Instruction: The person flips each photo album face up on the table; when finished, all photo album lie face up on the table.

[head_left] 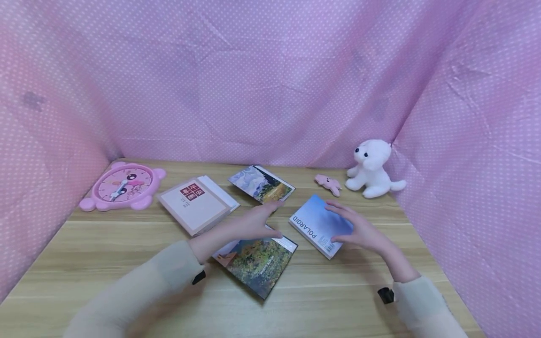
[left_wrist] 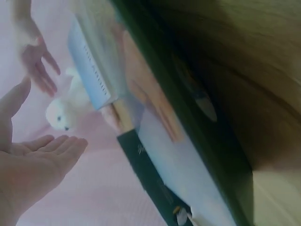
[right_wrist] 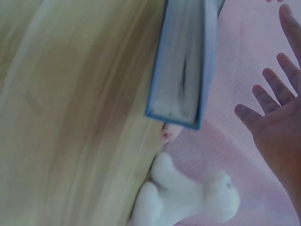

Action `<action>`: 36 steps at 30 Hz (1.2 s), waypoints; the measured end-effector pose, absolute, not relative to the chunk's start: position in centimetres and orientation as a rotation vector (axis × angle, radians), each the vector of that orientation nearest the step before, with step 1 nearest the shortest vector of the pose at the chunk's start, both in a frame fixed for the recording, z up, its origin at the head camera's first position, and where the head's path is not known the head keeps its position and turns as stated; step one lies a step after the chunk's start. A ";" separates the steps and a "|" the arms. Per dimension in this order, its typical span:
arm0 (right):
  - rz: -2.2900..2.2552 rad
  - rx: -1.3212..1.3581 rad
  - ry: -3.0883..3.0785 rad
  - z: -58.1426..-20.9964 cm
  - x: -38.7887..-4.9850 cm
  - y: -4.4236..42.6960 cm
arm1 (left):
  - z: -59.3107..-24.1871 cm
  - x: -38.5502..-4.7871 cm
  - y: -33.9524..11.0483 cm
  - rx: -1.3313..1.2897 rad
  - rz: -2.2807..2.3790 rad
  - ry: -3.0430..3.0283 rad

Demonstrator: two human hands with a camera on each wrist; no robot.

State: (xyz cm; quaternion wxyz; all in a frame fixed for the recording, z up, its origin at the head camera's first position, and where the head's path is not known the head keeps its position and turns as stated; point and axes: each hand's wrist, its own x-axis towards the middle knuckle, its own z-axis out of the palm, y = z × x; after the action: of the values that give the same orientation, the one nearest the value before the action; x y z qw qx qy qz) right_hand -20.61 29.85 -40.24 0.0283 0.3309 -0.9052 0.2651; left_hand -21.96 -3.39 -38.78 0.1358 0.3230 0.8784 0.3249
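My left hand (head_left: 247, 226) hovers over a photo album (head_left: 264, 270) with a painted garden cover, thumb and fingers spread apart. In the left wrist view that palm (left_wrist: 35, 172) holds nothing, and the album's edge (left_wrist: 174, 101) stands close by. Above the blue POLAROID album (head_left: 314, 223) my right hand (head_left: 359, 230) is held with its fingers parted. The right wrist view shows a gap between those fingers and the thick album (right_wrist: 181, 66). Behind my left fingertips lies another album (head_left: 262, 183) with a painted landscape, partly covered by that hand.
A pale pink album (head_left: 194, 204) with a red square of characters lies left of my left hand. A pink bear-shaped clock (head_left: 126, 185) sits at the far left. At the back right are a small pink plush (head_left: 328, 184) and a white toy dog (head_left: 369, 169). Pink dotted cloth (head_left: 262, 84) surrounds the table.
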 end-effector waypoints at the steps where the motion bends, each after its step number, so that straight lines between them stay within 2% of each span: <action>1: 0.823 1.004 -2.805 -40.4 -20.8 30.2 | -39.0 -22.1 -3.0 0.949 0.947 2.525; 16: 1.121 0.885 -3.044 -42.6 -22.4 34.9 | -41.2 -24.4 1.0 1.160 0.853 2.428; 36: 1.113 0.859 -3.136 -43.6 -24.2 36.1 | -42.2 -25.9 1.5 1.079 0.501 2.368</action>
State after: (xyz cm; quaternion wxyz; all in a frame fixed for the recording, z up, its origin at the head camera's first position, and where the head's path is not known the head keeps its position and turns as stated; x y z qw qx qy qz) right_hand -24.23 36.08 -43.63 -0.1469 0.2474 -0.9026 0.3203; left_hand -25.87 1.52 -42.17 0.2433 0.3948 0.8668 0.1836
